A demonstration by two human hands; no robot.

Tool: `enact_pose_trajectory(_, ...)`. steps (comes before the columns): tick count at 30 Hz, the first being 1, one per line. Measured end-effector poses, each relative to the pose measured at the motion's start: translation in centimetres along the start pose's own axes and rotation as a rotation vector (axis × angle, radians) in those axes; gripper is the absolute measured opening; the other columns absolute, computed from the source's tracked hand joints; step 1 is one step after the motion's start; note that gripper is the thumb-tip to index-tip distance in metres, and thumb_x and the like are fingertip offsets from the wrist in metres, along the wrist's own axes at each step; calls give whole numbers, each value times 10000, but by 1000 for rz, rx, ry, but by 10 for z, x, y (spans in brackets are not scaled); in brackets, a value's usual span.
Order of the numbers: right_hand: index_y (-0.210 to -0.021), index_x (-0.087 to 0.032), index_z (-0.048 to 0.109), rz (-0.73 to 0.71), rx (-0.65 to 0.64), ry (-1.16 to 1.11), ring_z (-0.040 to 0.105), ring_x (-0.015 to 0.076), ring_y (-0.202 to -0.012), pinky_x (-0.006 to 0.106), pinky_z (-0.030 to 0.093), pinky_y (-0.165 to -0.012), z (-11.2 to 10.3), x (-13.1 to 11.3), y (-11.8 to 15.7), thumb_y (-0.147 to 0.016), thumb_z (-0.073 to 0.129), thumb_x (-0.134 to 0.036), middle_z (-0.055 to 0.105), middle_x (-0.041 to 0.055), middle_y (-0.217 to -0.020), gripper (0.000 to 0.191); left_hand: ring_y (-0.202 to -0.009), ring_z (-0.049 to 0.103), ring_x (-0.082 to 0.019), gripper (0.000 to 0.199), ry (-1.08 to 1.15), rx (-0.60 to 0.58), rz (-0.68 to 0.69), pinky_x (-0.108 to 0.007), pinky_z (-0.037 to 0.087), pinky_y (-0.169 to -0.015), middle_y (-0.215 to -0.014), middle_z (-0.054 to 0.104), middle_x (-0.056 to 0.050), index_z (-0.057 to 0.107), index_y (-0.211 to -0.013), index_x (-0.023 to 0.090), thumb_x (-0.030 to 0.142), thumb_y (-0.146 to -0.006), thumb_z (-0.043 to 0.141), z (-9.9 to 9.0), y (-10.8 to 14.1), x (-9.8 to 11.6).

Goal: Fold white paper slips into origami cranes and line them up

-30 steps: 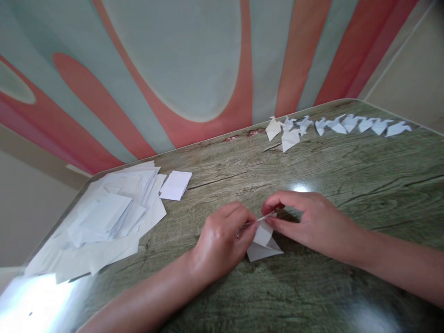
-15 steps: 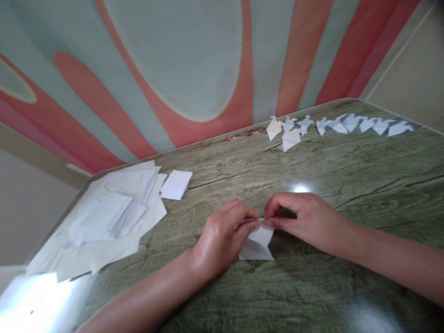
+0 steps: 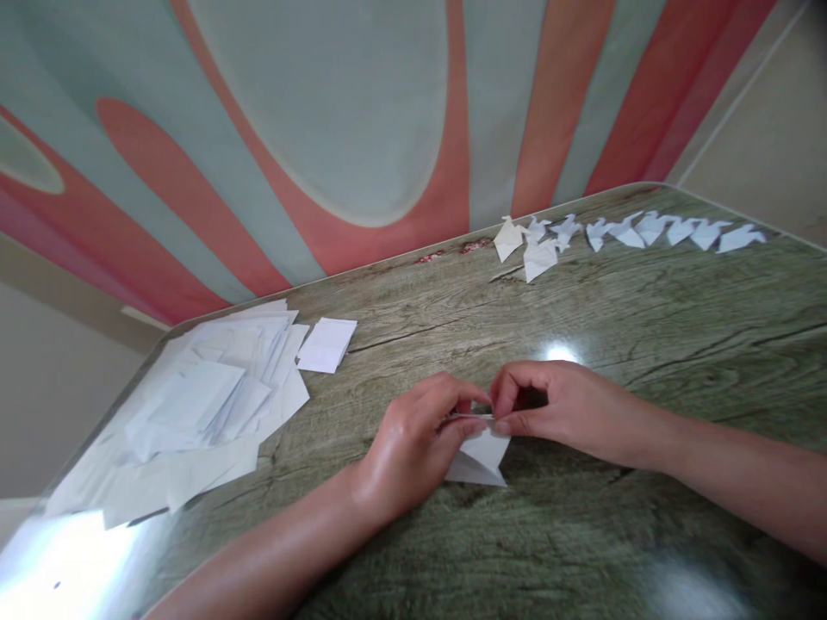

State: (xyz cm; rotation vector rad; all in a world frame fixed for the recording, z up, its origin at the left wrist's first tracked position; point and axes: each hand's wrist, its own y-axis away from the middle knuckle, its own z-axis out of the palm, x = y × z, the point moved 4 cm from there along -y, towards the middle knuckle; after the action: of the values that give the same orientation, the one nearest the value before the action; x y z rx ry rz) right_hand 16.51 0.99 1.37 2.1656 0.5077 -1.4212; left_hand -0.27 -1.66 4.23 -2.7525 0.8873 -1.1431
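A small folded piece of white paper (image 3: 483,456) is held between my two hands, low over the middle of the table. My left hand (image 3: 423,439) grips its left and upper part, thumb on the near side and fingers behind. At the upper right corner my right hand (image 3: 543,400) pinches the same paper between thumb and fingertips. The fingertips of both hands almost meet along the top edge. Creases show on the lower flap, which slants outward; the far side of the paper is hidden by my fingers.
A spread-out pile of white paper sheets (image 3: 213,465) lies on the left of the wood-patterned table (image 3: 413,319). Beside it is a small folded paper stack (image 3: 327,344). Several folded paper birds (image 3: 652,228) line the back right edge, below a striped wall (image 3: 349,129).
The fingertips of both hands have shifted slightly along the paper's top edge, and my left index finger reaches further right. The paper's lower flap has tilted a little.
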Motion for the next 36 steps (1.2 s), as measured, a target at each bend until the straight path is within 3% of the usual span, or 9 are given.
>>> enact_pose_trajectory(8, -759, -193, 612, 60, -139, -219, 544, 125, -659, 244, 390, -588, 6, 12, -2, -736, 731, -316, 614, -28, -716, 173, -777, 590, -124, 151, 132, -71, -58, -243, 466, -718, -827, 630, -4, 661, -963, 195, 119, -833, 654, -1, -3, 2)
enact_pose_trajectory(15, -856, -191, 653, -7, -145, -152, 525, 129, -679, 242, 396, -589, 6, 2, 0, -784, 693, -386, 608, -14, -746, 212, -751, 600, -123, 78, 201, -78, -121, -234, 471, -689, -817, 651, -5, 688, -901, 192, 197, -823, 687, -2, -7, 5)
enact_pose_trajectory(19, -793, -191, 646, 10, -62, -49, 513, 117, -624, 227, 379, -544, 5, -4, 3, -791, 681, -340, 595, -25, -676, 153, -742, 593, -122, 125, 123, -73, -140, -234, 458, -683, -798, 646, 2, 703, -946, 205, 198, -822, 691, -6, -8, 2)
enact_pose_trajectory(23, -806, -205, 659, -36, 11, 75, 533, 119, -603, 231, 392, -535, 3, -8, 4, -808, 655, -306, 614, -23, -669, 101, -744, 606, -123, 99, 81, -97, -121, -239, 453, -684, -789, 661, -13, 724, -858, 192, 219, -875, 630, -10, -8, -1)
enact_pose_trajectory(30, -814, -210, 685, -330, 150, 328, 591, 128, -712, 257, 426, -652, 1, -13, 5, -896, 585, -283, 654, 0, -780, 148, -704, 614, -123, 105, 83, -45, -223, -237, 449, -642, -760, 681, -4, 717, -780, 189, 200, -853, 642, -13, -10, -7)
enact_pose_trajectory(36, -710, -211, 674, -232, 173, 344, 585, 118, -642, 246, 407, -591, -2, -12, 4, -850, 643, -293, 643, -23, -690, 165, -683, 592, -116, 110, 63, -78, -211, -231, 438, -625, -744, 660, 0, 707, -782, 181, 197, -859, 630, -14, -9, -8)
